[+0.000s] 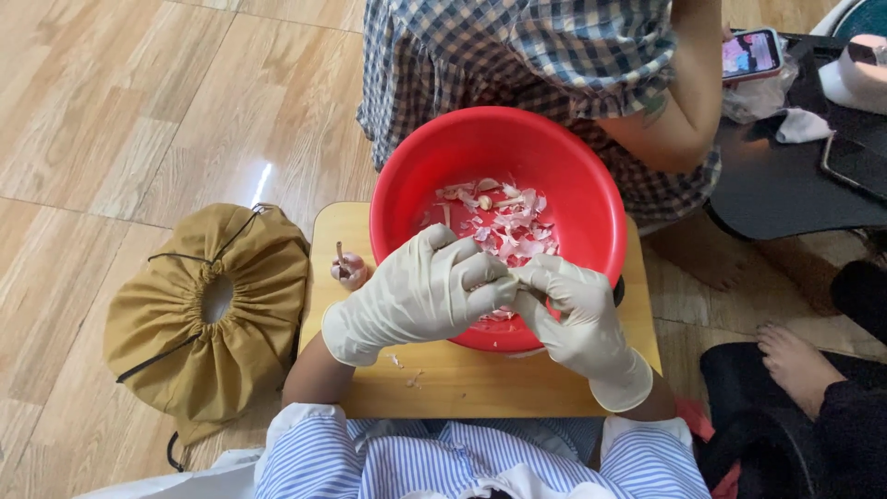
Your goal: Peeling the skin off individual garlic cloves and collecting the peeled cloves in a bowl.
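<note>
- Gloved left hand (420, 294) and right hand (577, 319), grips pinched shut together on a small clove (511, 298), over the glossy red bowl's (573, 176) near rim.
- Papery peels (508, 222) inside; wooden tabletop (480, 379) beneath.

Bright, even daylight — floor (263, 180) glare

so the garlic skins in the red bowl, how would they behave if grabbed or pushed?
The garlic skins look thin, curled and papery: probably very light, floppy, easily scattered. Loose in the red bowl, they would likely slide and clump rather than roll.
</note>
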